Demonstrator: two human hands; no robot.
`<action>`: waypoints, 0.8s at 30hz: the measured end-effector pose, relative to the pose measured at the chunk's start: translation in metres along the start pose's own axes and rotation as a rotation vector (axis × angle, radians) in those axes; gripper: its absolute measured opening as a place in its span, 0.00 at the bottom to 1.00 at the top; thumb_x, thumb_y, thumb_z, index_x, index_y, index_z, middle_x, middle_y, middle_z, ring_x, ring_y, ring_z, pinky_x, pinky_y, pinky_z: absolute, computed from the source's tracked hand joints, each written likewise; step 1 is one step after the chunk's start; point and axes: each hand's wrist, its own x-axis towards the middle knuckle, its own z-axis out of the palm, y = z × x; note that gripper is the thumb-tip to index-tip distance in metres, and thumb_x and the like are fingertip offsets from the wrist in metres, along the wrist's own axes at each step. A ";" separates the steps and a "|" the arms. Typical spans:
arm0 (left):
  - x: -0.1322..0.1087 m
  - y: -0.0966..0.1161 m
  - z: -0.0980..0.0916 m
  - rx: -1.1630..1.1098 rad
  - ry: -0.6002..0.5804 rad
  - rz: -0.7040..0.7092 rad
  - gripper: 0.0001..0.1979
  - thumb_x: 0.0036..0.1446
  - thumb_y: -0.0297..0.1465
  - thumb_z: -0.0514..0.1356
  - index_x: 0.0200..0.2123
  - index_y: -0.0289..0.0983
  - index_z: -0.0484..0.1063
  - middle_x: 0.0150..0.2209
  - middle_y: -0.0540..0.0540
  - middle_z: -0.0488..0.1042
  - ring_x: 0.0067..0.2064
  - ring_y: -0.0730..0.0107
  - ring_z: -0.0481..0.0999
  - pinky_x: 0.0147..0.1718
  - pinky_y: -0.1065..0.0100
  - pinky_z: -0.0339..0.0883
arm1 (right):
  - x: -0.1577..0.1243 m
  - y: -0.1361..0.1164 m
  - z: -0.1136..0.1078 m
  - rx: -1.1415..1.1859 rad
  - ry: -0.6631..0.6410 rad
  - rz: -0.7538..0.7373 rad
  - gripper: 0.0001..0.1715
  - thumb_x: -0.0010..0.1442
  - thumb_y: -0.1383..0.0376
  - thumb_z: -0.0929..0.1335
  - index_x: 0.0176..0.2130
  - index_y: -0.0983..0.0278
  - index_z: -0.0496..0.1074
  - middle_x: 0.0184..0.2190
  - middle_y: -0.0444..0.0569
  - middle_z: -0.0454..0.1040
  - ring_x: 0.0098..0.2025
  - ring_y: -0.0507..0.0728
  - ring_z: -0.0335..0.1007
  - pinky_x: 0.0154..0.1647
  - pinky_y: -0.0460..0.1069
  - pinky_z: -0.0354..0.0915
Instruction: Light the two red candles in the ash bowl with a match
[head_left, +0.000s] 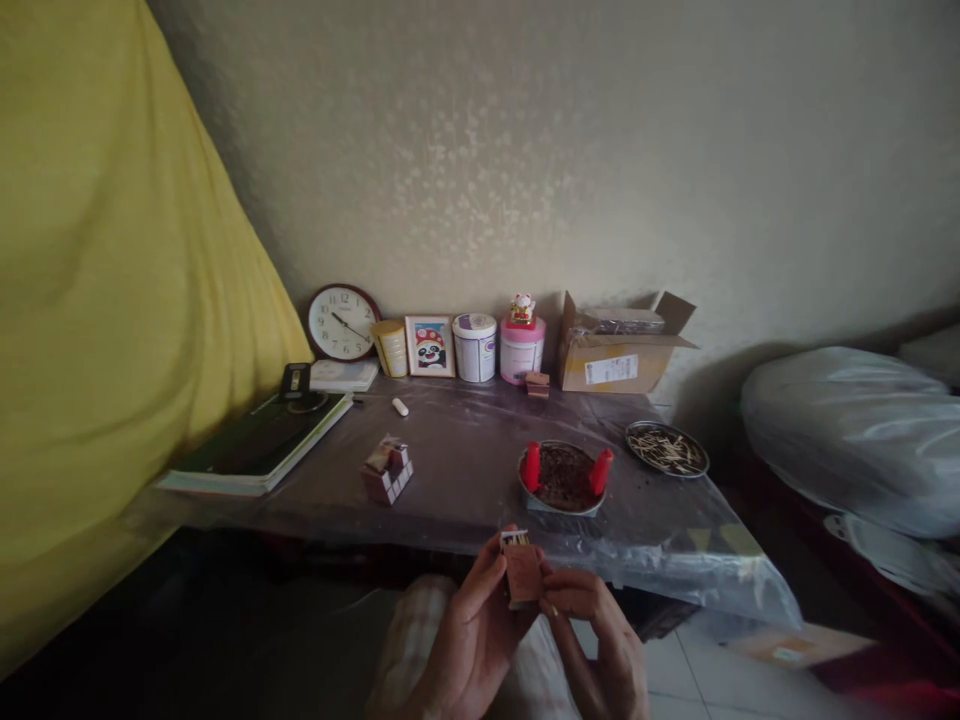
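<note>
My left hand (472,630) grips a small brown matchbox (521,570) held upright in front of the table edge, its inner tray poking out of the top. My right hand (596,630) is closed beside it, fingertips pinched against the box's lower right corner; a thin pale stick seems to be in the pinch, but it is too small to be sure. Just beyond, on the table, sits a round metal dish (564,478) of dark material with two red pieces on its rim. A stack of matchboxes (388,470) lies to the left.
A plastic-covered table (465,450) carries a second dish of pale sticks (667,449), books (262,445), a clock (342,322), a framed picture (430,346), tins (475,347), a pink jar (522,345) and a cardboard box (619,350). Yellow cloth (112,300) hangs left; a plastic-wrapped bundle (847,430) lies right.
</note>
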 end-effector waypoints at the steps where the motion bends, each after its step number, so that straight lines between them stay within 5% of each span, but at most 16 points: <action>1: 0.000 0.000 0.000 0.000 0.000 0.003 0.10 0.61 0.27 0.57 0.43 0.38 0.76 0.40 0.43 0.79 0.43 0.66 0.77 0.44 0.64 0.67 | 0.000 0.000 0.000 -0.009 0.003 -0.002 0.08 0.61 0.72 0.66 0.37 0.59 0.71 0.34 0.48 0.75 0.36 0.55 0.76 0.37 0.47 0.72; 13: -0.003 -0.005 0.001 0.211 -0.012 0.102 0.12 0.64 0.29 0.53 0.43 0.37 0.75 0.39 0.43 0.78 0.42 0.65 0.73 0.45 0.62 0.63 | 0.006 -0.001 -0.001 -0.024 0.017 -0.027 0.07 0.62 0.71 0.66 0.37 0.60 0.71 0.34 0.48 0.76 0.35 0.53 0.76 0.37 0.45 0.72; 24: -0.001 -0.013 -0.009 0.413 0.084 0.231 0.09 0.60 0.37 0.59 0.42 0.43 0.74 0.37 0.46 0.78 0.41 0.64 0.73 0.42 0.63 0.63 | 0.002 0.000 -0.003 -0.034 0.000 -0.027 0.08 0.62 0.72 0.65 0.39 0.59 0.71 0.35 0.49 0.76 0.35 0.54 0.76 0.35 0.46 0.74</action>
